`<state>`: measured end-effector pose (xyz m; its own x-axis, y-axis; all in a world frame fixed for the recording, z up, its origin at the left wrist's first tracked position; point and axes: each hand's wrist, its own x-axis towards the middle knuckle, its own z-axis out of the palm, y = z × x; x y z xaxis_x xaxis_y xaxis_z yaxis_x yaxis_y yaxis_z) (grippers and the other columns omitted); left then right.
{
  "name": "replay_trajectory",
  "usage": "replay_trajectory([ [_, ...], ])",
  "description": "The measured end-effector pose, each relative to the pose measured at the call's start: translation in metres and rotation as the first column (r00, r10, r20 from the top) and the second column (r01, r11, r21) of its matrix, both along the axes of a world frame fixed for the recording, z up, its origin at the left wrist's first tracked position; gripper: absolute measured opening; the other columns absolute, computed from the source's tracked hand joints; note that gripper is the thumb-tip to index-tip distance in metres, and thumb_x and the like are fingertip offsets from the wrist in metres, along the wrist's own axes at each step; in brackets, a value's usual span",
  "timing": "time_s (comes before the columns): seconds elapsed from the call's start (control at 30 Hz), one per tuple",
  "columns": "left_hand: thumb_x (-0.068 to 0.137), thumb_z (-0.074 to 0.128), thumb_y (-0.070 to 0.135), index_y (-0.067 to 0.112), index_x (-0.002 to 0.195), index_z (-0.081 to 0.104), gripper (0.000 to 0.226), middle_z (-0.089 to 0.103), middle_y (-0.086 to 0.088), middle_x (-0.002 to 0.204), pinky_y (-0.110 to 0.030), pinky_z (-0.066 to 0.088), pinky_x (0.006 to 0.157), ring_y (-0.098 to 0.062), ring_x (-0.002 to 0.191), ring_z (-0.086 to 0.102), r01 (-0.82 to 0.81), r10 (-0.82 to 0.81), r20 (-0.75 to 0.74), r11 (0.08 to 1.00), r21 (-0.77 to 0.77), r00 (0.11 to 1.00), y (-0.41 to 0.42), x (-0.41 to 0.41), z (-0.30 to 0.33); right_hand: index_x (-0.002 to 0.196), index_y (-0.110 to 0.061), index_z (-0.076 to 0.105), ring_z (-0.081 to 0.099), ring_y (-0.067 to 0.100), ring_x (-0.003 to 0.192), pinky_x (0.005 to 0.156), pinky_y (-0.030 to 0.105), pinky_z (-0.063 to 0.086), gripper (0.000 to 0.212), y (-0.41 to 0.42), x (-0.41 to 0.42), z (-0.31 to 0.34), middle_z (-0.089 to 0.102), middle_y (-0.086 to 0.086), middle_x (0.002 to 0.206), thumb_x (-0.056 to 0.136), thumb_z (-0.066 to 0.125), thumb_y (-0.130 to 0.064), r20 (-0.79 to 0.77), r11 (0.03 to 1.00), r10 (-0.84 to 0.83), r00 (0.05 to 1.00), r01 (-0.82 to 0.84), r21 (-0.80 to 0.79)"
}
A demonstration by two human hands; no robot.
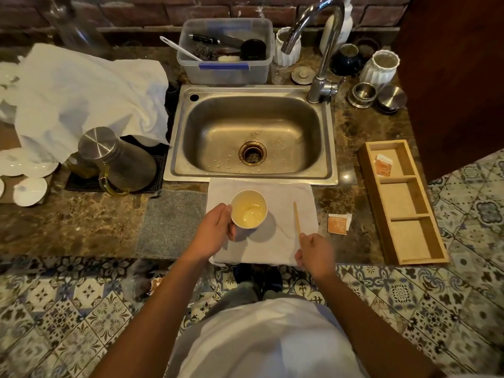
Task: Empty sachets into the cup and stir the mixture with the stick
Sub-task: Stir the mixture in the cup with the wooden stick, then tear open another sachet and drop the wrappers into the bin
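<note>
A white cup [248, 208] with pale yellowish liquid stands on a folded grey cloth [283, 241] in front of the sink. My left hand [215, 230] grips the cup's left side. A thin wooden stick [296, 218] lies over the cloth to the right of the cup, its near end pinched in my right hand [313, 253]. An orange sachet [338, 224], torn at its top, lies on the counter right of the cloth. Two more orange sachets [383, 165] rest in the far compartment of a wooden tray [421, 242].
A steel sink [180, 148] with a tap [321, 50] lies behind the cloth. A steel-lidded jar [117, 159] leans on a black mat at left, beside white plates [30, 190] and a white cloth [81, 94]. A plastic tub [226, 73] and jars line the back.
</note>
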<state>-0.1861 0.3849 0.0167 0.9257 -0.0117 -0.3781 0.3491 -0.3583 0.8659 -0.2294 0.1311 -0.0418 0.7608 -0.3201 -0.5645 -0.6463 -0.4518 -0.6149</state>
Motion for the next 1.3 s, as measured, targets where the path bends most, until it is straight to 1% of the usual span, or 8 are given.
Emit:
replay_trajectory([
  [0.1, 0.111, 0.036, 0.020, 0.006, 0.081, 0.054, 0.038, 0.061, -0.009, 0.063, -0.014, 0.044, 0.050, -0.006, 0.049, 0.057, -0.008, 0.008, 0.007, 1.000, 0.002, 1.000, 0.002, -0.002, 0.003, 0.082, -0.020, 0.060, 0.071, 0.015, 0.054, 0.063, 0.041, 0.063, 0.035, 0.000, -0.003, -0.009, 0.073, 0.001, 0.064, 0.104, 0.044, -0.042, -0.024, 0.988, 0.103, 0.994, -0.105, -0.115],
  [0.27, 0.110, 0.038, 0.015, 0.005, 0.077, 0.054, 0.038, 0.060, -0.006, 0.061, -0.014, 0.043, 0.052, -0.005, 0.048, 0.055, 0.044, -0.044, 0.024, 0.999, 0.003, 0.999, 0.004, -0.004, 0.007, 0.093, -0.019, 0.058, 0.073, 0.021, 0.068, 0.073, 0.043, 0.062, 0.040, 0.000, -0.002, -0.013, 0.074, 0.000, 0.075, 0.103, 0.034, -0.050, -0.088, 0.919, 0.240, 0.967, -0.255, -0.300],
  [0.43, 0.110, 0.039, 0.015, 0.007, 0.076, 0.054, 0.037, 0.060, -0.004, 0.061, -0.015, 0.044, 0.055, -0.004, 0.050, 0.055, 0.055, -0.055, 0.034, 0.999, -0.002, 0.998, 0.005, -0.002, 0.009, 0.094, -0.018, 0.060, 0.071, 0.025, 0.078, 0.074, 0.042, 0.061, 0.037, 0.002, 0.002, -0.011, 0.072, 0.003, 0.083, 0.103, 0.040, -0.048, -0.118, 0.859, 0.309, 0.944, -0.331, -0.390],
  [0.7, 0.110, 0.041, 0.021, -0.002, 0.080, 0.056, 0.040, 0.061, -0.003, 0.061, -0.015, 0.044, 0.057, -0.007, 0.052, 0.056, 0.065, -0.065, 0.017, 0.998, 0.009, 0.998, 0.006, -0.003, 0.008, 0.090, -0.023, 0.062, 0.071, 0.022, 0.078, 0.076, 0.042, 0.061, 0.033, 0.004, 0.005, -0.005, 0.072, 0.000, 0.083, 0.099, 0.046, -0.050, -0.147, 0.873, 0.261, 0.954, -0.298, -0.385],
  [1.0, 0.108, 0.044, 0.025, 0.007, 0.076, 0.057, 0.040, 0.063, -0.003, 0.061, -0.024, 0.049, 0.059, -0.013, 0.055, 0.060, 0.072, -0.072, 0.001, 0.997, 0.021, 0.997, 0.005, 0.001, 0.011, 0.090, -0.021, 0.060, 0.070, 0.019, 0.072, 0.074, 0.041, 0.061, 0.038, 0.003, 0.004, 0.007, 0.071, -0.001, 0.074, 0.102, 0.039, -0.051, -0.112, 0.923, 0.206, 0.972, -0.231, -0.307],
  [1.07, 0.107, 0.047, 0.022, 0.009, 0.073, 0.057, 0.038, 0.061, 0.000, 0.060, -0.020, 0.048, 0.057, -0.009, 0.054, 0.059, 0.061, -0.061, 0.002, 0.998, 0.014, 0.998, 0.009, 0.003, 0.016, 0.088, -0.022, 0.060, 0.070, 0.018, 0.068, 0.074, 0.040, 0.061, 0.035, 0.004, 0.006, 0.012, 0.070, -0.002, 0.069, 0.102, 0.042, -0.049, -0.078, 0.950, 0.171, 0.982, -0.186, -0.252],
  [1.17, 0.106, 0.049, 0.024, 0.005, 0.075, 0.060, 0.039, 0.060, 0.003, 0.058, -0.020, 0.046, 0.056, -0.010, 0.055, 0.058, 0.014, -0.014, 0.004, 1.000, -0.017, 1.000, 0.014, 0.006, 0.025, 0.089, -0.021, 0.060, 0.070, 0.021, 0.072, 0.075, 0.040, 0.060, 0.028, 0.001, 0.010, 0.017, 0.072, 0.000, 0.072, 0.100, 0.046, -0.043, -0.029, 0.964, 0.134, 0.991, -0.137, -0.227],
  [1.3, 0.106, 0.050, 0.022, 0.013, 0.084, 0.069, 0.031, 0.061, -0.001, 0.060, -0.017, 0.043, 0.054, -0.011, 0.055, 0.057, -0.020, 0.022, 0.024, 0.995, -0.096, 0.999, 0.013, 0.010, 0.046, 0.088, -0.018, 0.060, 0.069, 0.024, 0.058, 0.059, 0.038, 0.060, 0.017, -0.002, 0.014, 0.027, 0.072, 0.005, 0.068, 0.100, 0.050, -0.024, 0.034, 0.993, 0.047, 0.998, -0.043, -0.105],
])
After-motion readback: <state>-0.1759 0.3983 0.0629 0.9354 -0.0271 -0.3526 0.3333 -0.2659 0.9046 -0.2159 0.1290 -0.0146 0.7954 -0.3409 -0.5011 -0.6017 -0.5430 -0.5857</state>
